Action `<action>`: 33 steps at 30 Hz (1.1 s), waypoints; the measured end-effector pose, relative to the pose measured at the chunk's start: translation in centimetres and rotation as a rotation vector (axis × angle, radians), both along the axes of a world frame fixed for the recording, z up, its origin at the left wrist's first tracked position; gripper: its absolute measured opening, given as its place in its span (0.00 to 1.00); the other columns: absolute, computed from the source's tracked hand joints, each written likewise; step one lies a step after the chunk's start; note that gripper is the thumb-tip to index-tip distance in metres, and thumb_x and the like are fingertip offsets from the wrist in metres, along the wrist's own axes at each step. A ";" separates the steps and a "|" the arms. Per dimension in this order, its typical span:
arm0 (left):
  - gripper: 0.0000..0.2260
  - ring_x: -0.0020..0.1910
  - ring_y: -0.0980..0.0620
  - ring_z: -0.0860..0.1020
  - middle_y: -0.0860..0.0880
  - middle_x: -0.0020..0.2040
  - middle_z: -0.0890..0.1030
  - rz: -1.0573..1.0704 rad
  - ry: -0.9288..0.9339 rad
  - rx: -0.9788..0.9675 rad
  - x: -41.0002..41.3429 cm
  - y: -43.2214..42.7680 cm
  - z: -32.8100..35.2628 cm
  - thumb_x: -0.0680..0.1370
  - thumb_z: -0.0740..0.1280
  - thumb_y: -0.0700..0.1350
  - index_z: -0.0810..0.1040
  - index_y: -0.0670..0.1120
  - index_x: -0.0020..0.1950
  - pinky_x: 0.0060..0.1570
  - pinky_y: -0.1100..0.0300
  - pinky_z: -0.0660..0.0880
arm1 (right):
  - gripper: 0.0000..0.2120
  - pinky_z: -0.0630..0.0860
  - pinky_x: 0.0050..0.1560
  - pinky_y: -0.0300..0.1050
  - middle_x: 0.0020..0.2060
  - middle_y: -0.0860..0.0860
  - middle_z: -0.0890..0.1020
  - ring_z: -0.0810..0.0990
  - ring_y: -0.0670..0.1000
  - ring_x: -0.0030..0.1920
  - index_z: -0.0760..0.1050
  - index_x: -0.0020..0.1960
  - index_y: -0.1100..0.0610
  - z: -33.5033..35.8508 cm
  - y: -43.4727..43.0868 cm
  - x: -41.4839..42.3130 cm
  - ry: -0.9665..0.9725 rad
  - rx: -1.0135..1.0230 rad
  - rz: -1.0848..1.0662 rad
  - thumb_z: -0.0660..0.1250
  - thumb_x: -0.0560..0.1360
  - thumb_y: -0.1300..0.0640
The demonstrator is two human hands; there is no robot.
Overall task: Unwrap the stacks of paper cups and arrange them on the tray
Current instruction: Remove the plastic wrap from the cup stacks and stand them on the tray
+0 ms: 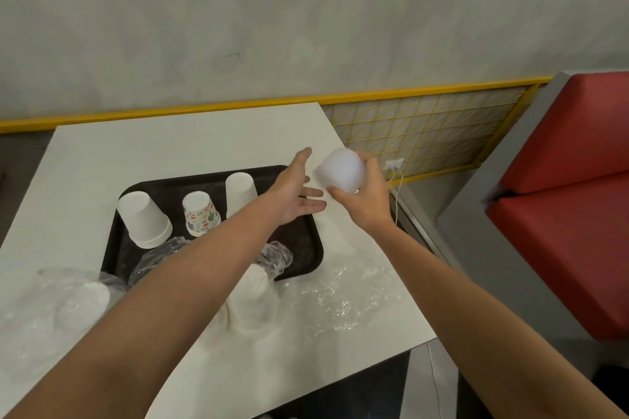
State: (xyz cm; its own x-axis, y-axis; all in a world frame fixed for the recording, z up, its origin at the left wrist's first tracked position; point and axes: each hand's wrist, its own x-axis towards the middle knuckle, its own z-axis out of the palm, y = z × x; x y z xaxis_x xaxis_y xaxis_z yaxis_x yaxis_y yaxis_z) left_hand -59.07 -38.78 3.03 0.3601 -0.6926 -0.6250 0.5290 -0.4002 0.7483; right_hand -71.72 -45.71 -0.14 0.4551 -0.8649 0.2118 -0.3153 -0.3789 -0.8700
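White paper cups (342, 170), a blurred stack, sit in the right hand (364, 201), fingers curled round them above the table (170, 139), by its far right edge. Just beside, the left hand (296, 194) hovers with fingers straight, holding nothing; three upturned stacks (143, 219) stand on the black tray (306, 245), crumpled plastic wrap (350, 296) nearby

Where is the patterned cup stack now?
In the head view the patterned cup stack stands upside down on the black tray, left of centre, between the wide white stack at its left and the tall white stack at its right.
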 end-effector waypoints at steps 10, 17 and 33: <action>0.23 0.50 0.43 0.81 0.41 0.56 0.78 -0.032 -0.067 0.002 2.0 -0.4 -0.4 0.73 0.69 0.56 0.73 0.44 0.61 0.43 0.55 0.81 | 0.33 0.68 0.60 0.45 0.62 0.52 0.71 0.69 0.52 0.62 0.67 0.67 0.53 -1.3 -1.1 3.0 0.111 -0.209 0.241 0.76 0.65 0.60; 0.16 0.47 0.47 0.78 0.44 0.49 0.77 0.100 0.084 -0.004 3.6 -2.1 -0.4 0.76 0.64 0.56 0.74 0.45 0.55 0.37 0.55 0.77 | 0.33 0.66 0.61 0.44 0.64 0.53 0.71 0.67 0.52 0.64 0.68 0.67 0.54 -1.7 -4.7 4.9 0.219 -0.324 0.505 0.76 0.65 0.57; 0.07 0.51 0.46 0.77 0.45 0.53 0.77 0.178 -0.165 0.080 5.1 -3.2 -4.1 0.81 0.61 0.42 0.73 0.43 0.58 0.43 0.56 0.76 | 0.16 0.79 0.55 0.50 0.59 0.56 0.78 0.80 0.57 0.56 0.74 0.61 0.59 -3.7 -9.5 8.9 0.161 0.997 0.540 0.67 0.76 0.54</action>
State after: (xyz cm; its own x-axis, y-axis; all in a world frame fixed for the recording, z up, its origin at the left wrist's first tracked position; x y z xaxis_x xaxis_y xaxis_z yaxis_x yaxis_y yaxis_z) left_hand -54.00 -42.00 -1.12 0.5734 -0.5598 -0.5982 0.4701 -0.3732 0.7999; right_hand -62.78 -55.20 -3.82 0.7778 -0.2988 -0.5529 -0.4563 0.3366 -0.8237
